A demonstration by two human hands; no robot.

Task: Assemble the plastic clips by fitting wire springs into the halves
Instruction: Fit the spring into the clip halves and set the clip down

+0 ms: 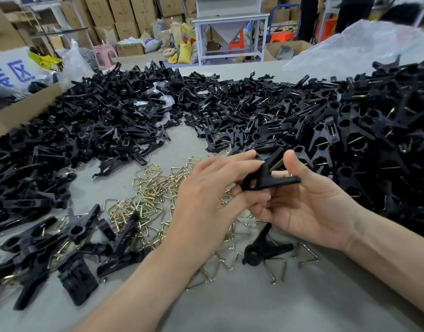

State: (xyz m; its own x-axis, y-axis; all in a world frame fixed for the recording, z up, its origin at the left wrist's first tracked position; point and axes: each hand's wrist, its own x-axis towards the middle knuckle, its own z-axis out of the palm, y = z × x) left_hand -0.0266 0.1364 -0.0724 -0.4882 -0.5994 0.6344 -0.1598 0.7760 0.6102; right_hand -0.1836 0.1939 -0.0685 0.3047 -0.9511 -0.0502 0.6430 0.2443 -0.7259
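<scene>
1. One black clip [266, 179] is held at centre; a second clip [261, 248] lies on the counter [254, 305] at its 6 o'clock. Loose halves [110, 111] at 10 o'clock, assembled clips [374, 130] at 3 o'clock and wire springs [151, 190] at 8 o'clock are beyond counting.
2. Clear bag [362, 41] at 1 o'clock: contents unclear.
3. The left hand [206, 188] pinches the black clip's ring end; the right hand [309, 207], palm up, grips its handles.

Stacked brown cardboard boxes [124, 17] line the warehouse wall from 10 to 12 o'clock. A white metal-framed workbench [230, 19] holding a grey funnel-shaped hopper [224, 32] stands at 12, a pink plastic stool [105, 53] at 11, an orange plastic stool [281, 37] at 1.
</scene>
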